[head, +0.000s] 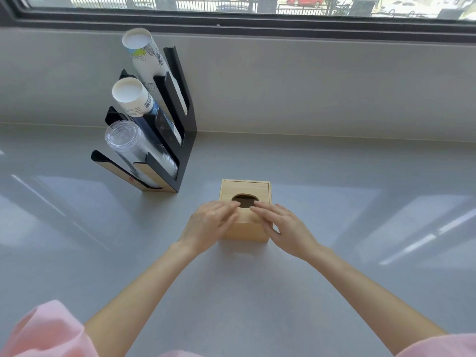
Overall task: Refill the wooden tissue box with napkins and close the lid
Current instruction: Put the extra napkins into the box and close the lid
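Note:
A small wooden tissue box (244, 189) stands on the grey counter in the middle of the view. Its sliding lid lies flat on top, and the oval hole in the lid looks dark, with no napkin showing. My left hand (210, 226) rests on the box's near left corner, fingers stretched flat over the lid's front edge. My right hand (282, 226) mirrors it on the near right corner, fingertips close to the hole and thumb against the front face. Both hands touch the box without clasping it. No napkins are in view.
A black tiered cup holder (180, 140) stands at the back left, holding two stacks of paper cups (131, 96) and a stack of clear plastic cups (126, 140). Behind the grey counter (334, 202) rises a low wall under a window.

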Motion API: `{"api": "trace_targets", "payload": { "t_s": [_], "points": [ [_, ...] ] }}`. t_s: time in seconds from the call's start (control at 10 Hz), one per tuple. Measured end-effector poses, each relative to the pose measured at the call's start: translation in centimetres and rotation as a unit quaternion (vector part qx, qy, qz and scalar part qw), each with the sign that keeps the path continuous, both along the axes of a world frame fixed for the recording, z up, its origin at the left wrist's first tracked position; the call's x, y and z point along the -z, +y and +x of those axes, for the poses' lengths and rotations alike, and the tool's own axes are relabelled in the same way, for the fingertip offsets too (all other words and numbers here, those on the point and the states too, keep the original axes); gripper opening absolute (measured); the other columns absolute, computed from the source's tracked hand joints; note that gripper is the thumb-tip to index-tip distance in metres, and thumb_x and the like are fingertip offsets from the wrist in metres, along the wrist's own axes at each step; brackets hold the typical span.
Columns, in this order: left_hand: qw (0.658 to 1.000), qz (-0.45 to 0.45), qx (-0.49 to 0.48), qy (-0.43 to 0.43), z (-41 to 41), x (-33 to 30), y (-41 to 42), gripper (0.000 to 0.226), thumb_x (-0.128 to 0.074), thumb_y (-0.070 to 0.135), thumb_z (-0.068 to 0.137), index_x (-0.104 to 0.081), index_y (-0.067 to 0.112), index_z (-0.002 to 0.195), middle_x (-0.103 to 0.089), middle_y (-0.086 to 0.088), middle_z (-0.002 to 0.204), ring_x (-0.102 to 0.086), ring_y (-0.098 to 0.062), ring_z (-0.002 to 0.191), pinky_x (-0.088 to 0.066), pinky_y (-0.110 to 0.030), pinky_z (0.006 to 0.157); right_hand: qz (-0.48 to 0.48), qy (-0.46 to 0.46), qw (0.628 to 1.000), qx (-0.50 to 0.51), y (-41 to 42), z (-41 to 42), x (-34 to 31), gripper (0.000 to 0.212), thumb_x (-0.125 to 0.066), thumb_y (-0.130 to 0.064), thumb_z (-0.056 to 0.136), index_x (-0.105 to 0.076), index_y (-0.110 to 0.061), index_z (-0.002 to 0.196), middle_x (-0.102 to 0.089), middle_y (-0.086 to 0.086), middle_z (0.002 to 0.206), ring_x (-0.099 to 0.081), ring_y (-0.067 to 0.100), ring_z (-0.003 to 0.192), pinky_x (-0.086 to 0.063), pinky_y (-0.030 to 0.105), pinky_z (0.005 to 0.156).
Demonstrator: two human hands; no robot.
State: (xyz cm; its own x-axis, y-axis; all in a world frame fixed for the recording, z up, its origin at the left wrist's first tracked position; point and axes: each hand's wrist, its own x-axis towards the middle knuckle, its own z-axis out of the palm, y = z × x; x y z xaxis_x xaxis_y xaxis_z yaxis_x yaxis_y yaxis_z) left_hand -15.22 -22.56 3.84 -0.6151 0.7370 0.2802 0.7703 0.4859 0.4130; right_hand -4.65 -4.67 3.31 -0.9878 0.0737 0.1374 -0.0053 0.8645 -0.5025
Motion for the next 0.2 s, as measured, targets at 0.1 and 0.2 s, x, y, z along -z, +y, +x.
{"api": "trace_targets", "payload": {
  "t_s": [0.1,0.2],
  "points": [
    [1.0,0.005,-0.008,0.014,-0.5,-0.7,0.7,0.036,-0.052,0.02,0.091,-0.054,0.012,0.126,-0.06,-0.007,0.129,-0.055,-0.024,0.12,-0.04,-0.037,0.098,-0.013,-0.003,0.999,0.031,-0.4,-0.6,-0.6,0.043,-0.051,-0.01,0.092,-0.047,-0.017,0.134,-0.04,0.004,0.147,-0.035,0.019,0.137,-0.025,0.032,0.112],
    [0.999,-0.014,-0.036,0.019,-1.5,-1.9,1.9,0.046,-0.046,0.026,0.094,-0.039,0.012,0.138,-0.041,-0.006,0.146,-0.033,-0.022,0.138,-0.024,-0.038,0.111,0.018,-0.04,0.997,0.059,-0.1,-1.7,-1.6,0.048,-0.048,-0.015,0.093,-0.038,-0.02,0.139,-0.028,0.003,0.153,-0.021,0.018,0.143,-0.016,0.035,0.116]
  ]
}}
